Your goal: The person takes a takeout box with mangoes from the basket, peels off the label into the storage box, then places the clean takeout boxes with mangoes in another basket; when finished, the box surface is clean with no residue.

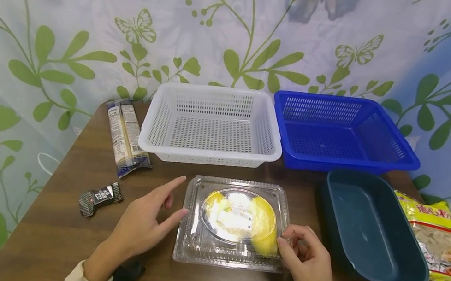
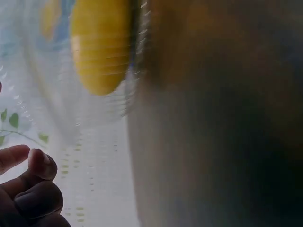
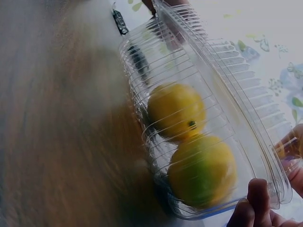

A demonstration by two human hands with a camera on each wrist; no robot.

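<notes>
A clear plastic clamshell box (image 1: 187,243) lies on the wooden table, its lid down. Yellow fruits (image 1: 264,244) show through the lid, under bright glare; two, one tinged green, appear as round fruits (image 3: 176,111) in the right wrist view. My right hand (image 1: 308,261) pinches the box's right edge between thumb and fingers, and its fingertips (image 3: 258,194) sit at the rim. To the left, my left hand (image 1: 145,224) is spread with forefinger and thumb apart, the thumb tip by the box's left edge. Whether that thumb touches the box I cannot tell.
Behind the box stand a white basket (image 1: 211,157) and a blue basket (image 1: 348,163). A dark teal tub (image 1: 374,227) is on the right, beside a yellow food bag (image 1: 439,243). At left lie a long packet (image 1: 123,133) and a small black packet (image 1: 99,198).
</notes>
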